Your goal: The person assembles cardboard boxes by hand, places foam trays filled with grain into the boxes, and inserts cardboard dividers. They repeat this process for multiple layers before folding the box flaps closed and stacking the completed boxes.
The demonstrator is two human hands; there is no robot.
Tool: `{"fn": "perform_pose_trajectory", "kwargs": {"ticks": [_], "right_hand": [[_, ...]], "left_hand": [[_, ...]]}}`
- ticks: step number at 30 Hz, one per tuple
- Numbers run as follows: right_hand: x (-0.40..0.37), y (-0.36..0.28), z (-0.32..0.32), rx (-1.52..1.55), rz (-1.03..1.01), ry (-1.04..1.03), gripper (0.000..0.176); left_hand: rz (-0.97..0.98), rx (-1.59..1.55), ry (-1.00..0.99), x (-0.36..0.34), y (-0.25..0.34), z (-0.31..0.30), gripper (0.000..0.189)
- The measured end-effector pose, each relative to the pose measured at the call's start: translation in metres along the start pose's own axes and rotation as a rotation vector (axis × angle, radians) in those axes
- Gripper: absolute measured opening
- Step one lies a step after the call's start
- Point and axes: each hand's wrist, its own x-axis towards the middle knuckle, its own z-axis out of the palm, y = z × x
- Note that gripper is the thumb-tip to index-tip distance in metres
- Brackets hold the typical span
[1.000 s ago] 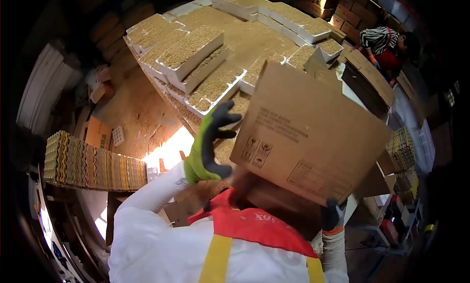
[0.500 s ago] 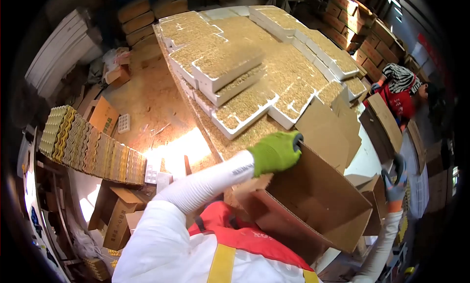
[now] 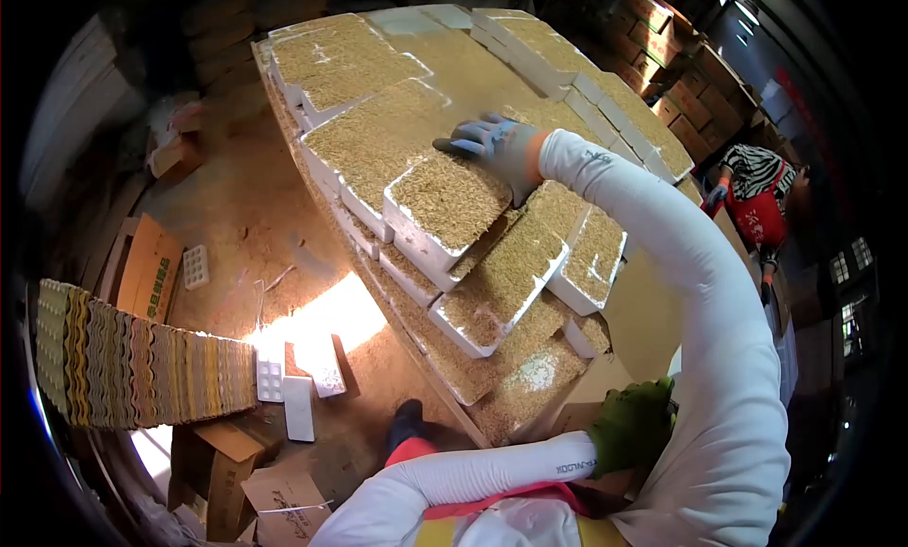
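Note:
My right hand [image 3: 501, 150], in a grey-blue glove with an orange cuff, reaches across the stack. Its fingers lie stretched out at the far corner of a white foam box [image 3: 430, 249] topped with husk-like grain. That box sits on other husk-topped foam boxes [image 3: 473, 334]. Low in the view, my left hand [image 3: 629, 429] wears a green glove and is closed at the edge of a cardboard box [image 3: 586, 396]. My right sleeve covers part of the left hand and much of the cardboard box.
More husk-topped foam boxes [image 3: 350, 60] cover the platform. A long stack of egg trays [image 3: 151, 363] stands at left, near cardboard boxes [image 3: 222, 471] and white foam pieces [image 3: 299, 410]. A co-worker [image 3: 761, 197] in a red apron bends at right, before stacked cartons [image 3: 695, 103].
My right hand has swung from the lower right onto the foam boxes, leaving the dark loop it was at. My left hand has moved down and right with the cardboard box. The view has shifted.

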Motion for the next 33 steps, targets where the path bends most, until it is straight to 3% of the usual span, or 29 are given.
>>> {"fn": "perform_pose_trajectory", "kwargs": {"ticks": [2,3,4,5,7,9,11,12,14,16,17,19,24,26,27,29,30,31,33], "right_hand": [[-0.018,-0.006,0.008,0.024,0.028,0.066,0.142],[-0.033,-0.016,0.005,0.003,0.106,0.071,0.140],[-0.055,-0.030,-0.008,-0.013,0.197,0.056,0.139],[-0.082,-0.046,-0.020,-0.026,0.291,0.021,0.137],[-0.146,-0.072,-0.043,-0.055,0.431,0.096,0.130],[-0.215,-0.111,-0.079,-0.044,0.631,0.035,0.131],[-0.271,-0.152,-0.099,-0.011,0.758,0.102,0.126],[-0.297,-0.171,-0.108,0.021,0.804,0.080,0.127],[-0.340,-0.213,-0.131,0.176,0.886,0.083,0.130],[-0.368,-0.249,-0.134,0.325,0.942,0.152,0.131],[-0.379,-0.264,-0.129,0.348,0.959,0.198,0.130],[-0.397,-0.293,-0.117,0.362,1.003,0.265,0.130],[-0.416,-0.343,-0.091,0.449,1.107,0.242,0.129],[-0.431,-0.358,-0.084,0.492,1.111,0.257,0.129],[-0.440,-0.364,-0.075,0.448,1.083,0.299,0.128],[-0.458,-0.382,-0.061,0.389,1.068,0.202,0.127],[-0.459,-0.383,-0.060,0.467,1.099,0.186,0.126],[-0.459,-0.382,-0.061,0.543,1.130,0.170,0.125],[-0.459,-0.382,-0.061,0.530,1.121,0.100,0.124]], "left_hand": [[-0.002,0.069,-0.045,-0.002,0.012,-0.011,0.025],[0.044,0.159,0.067,-0.006,0.011,-0.006,0.029],[0.129,-0.008,0.052,-0.003,-0.003,-0.002,0.033],[0.178,0.018,0.093,-0.003,-0.010,0.006,0.036],[0.181,0.051,0.009,0.002,-0.003,0.000,0.034],[0.357,0.144,0.042,0.007,-0.008,0.002,0.030],[0.158,0.026,-0.086,0.009,0.010,-0.008,0.028],[0.123,0.121,-0.089,0.011,0.005,-0.005,0.028],[0.295,0.614,-0.355,0.014,-0.009,-0.010,0.030],[0.602,0.643,-0.207,0.016,-0.063,0.010,0.043],[0.658,0.563,-0.184,0.020,-0.074,0.015,0.043],[0.510,0.203,-0.274,0.025,-0.074,0.010,0.044],[-0.146,-1.091,-0.459,0.013,-0.066,-0.004,0.046],[-0.131,-1.042,-0.433,0.017,-0.050,-0.009,0.047],[0.090,-0.432,-0.372,0.026,-0.017,-0.014,0.035],[0.173,-0.136,-0.322,0.032,-0.009,-0.015,0.029],[0.188,-0.218,-0.323,0.026,-0.002,-0.009,0.028],[0.014,-0.163,-0.330,0.023,0.009,-0.008,0.028],[0.024,-0.216,-0.353,0.025,0.006,-0.004,0.031]]}}
